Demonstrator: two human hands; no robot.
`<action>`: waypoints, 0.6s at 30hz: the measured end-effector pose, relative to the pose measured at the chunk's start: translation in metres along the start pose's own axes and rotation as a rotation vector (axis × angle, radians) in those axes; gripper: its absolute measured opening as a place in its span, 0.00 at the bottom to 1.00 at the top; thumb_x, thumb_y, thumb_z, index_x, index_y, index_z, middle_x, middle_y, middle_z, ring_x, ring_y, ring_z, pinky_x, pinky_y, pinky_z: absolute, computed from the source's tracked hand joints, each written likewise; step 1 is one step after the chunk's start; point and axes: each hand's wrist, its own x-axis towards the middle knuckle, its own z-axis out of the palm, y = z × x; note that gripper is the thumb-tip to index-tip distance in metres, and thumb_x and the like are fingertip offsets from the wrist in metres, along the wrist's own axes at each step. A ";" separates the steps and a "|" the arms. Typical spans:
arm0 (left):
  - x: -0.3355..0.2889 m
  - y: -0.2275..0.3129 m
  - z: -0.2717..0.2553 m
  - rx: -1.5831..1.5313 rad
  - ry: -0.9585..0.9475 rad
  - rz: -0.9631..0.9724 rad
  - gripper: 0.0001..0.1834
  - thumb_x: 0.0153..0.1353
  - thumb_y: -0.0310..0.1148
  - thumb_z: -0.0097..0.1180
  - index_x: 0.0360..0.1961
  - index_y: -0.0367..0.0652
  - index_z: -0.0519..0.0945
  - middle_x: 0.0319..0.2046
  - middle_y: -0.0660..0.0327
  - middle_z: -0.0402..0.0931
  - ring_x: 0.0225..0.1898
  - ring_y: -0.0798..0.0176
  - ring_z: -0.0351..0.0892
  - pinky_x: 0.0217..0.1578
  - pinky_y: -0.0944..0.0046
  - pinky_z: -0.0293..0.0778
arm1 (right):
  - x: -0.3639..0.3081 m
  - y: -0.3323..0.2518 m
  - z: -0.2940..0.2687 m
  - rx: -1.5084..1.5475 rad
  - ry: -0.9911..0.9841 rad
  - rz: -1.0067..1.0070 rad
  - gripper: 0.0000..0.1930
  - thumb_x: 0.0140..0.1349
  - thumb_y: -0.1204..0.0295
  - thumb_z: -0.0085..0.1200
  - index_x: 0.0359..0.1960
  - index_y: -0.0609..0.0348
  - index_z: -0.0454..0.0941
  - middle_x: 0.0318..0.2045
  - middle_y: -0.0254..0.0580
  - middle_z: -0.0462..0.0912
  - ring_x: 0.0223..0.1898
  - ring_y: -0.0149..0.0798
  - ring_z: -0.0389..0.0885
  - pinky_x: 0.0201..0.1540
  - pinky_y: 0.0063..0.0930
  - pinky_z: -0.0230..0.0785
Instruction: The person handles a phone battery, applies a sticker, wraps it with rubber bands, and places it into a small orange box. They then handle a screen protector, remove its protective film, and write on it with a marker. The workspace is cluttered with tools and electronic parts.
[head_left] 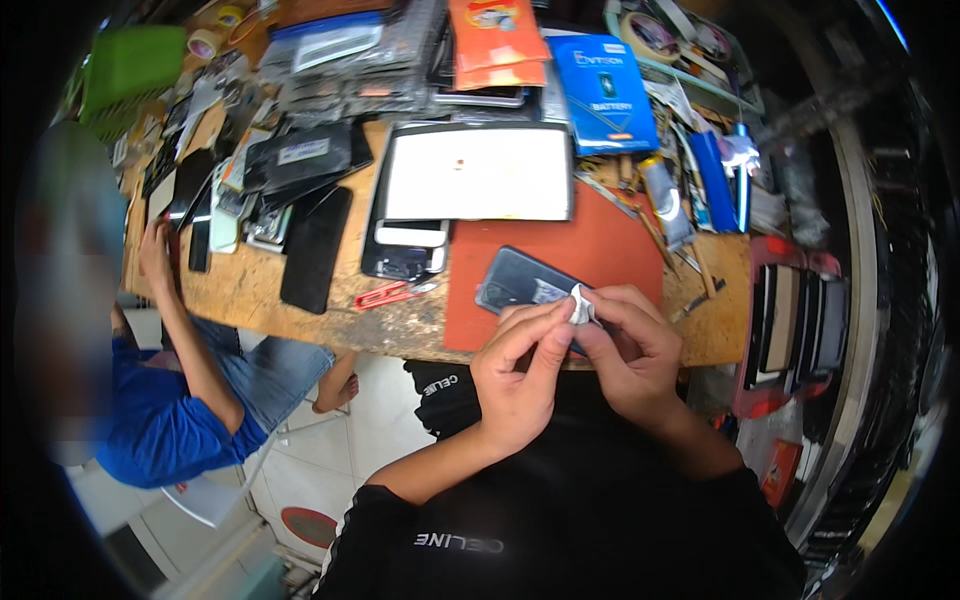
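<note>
1. A red mat lies on the worn wooden bench, reaching close to its near edge; every place below is told from this mat.
2. Over the mat's near part, the left hand and right hand meet at the fingertips, both pinching a small crumpled white piece.
3. On the mat, just behind those fingertips, lies a dark phone, slanted and partly covered by the hands.
4. Left of the mat, a red cutter and, further over, a black phone rest on the scuffed wood.
5. Overlapping the mat's far edge is a white-topped panel; beyond it lie orange packets and a blue packet.
6. Right of the mat, past the bench end, a red rack holds flat pieces standing in a row.
7. Well left of the mat, a co-worker in blue sits above pale floor tiles, one arm on the bench.
</note>
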 end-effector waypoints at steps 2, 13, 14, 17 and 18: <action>0.011 0.000 -0.021 0.193 0.093 0.286 0.07 0.69 0.22 0.68 0.48 0.37 0.90 0.48 0.54 0.88 0.43 0.61 0.82 0.44 0.63 0.79 | 0.011 -0.014 0.015 0.387 -0.127 0.210 0.12 0.77 0.78 0.59 0.57 0.71 0.83 0.53 0.46 0.83 0.51 0.32 0.84 0.51 0.27 0.80; 0.066 -0.007 -0.183 0.517 0.260 0.402 0.30 0.50 0.32 0.86 0.44 0.42 0.74 0.32 0.63 0.72 0.31 0.65 0.73 0.32 0.64 0.74 | 0.140 -0.041 0.140 -0.265 -0.523 -0.407 0.08 0.70 0.81 0.60 0.48 0.65 0.86 0.38 0.42 0.86 0.36 0.31 0.85 0.38 0.30 0.76; 0.074 -0.005 -0.211 0.621 0.386 0.407 0.30 0.49 0.33 0.87 0.42 0.42 0.75 0.32 0.66 0.69 0.31 0.70 0.69 0.32 0.66 0.73 | 0.161 -0.041 0.155 -0.157 -0.481 -0.244 0.05 0.69 0.80 0.61 0.44 0.65 0.85 0.37 0.45 0.86 0.35 0.36 0.87 0.39 0.31 0.77; 0.112 -0.005 -0.295 0.424 0.836 0.372 0.14 0.68 0.30 0.71 0.43 0.41 0.75 0.29 0.70 0.66 0.30 0.75 0.64 0.30 0.70 0.63 | 0.240 -0.041 0.207 -0.094 -0.351 -0.170 0.05 0.67 0.77 0.62 0.42 0.65 0.85 0.33 0.52 0.88 0.34 0.49 0.90 0.38 0.40 0.80; 0.121 -0.008 -0.313 0.324 0.958 0.292 0.11 0.71 0.30 0.67 0.43 0.41 0.75 0.27 0.71 0.66 0.29 0.75 0.63 0.29 0.70 0.62 | 0.265 -0.040 0.230 -0.182 -0.303 -0.216 0.07 0.68 0.76 0.63 0.44 0.66 0.85 0.32 0.47 0.89 0.33 0.42 0.90 0.37 0.35 0.80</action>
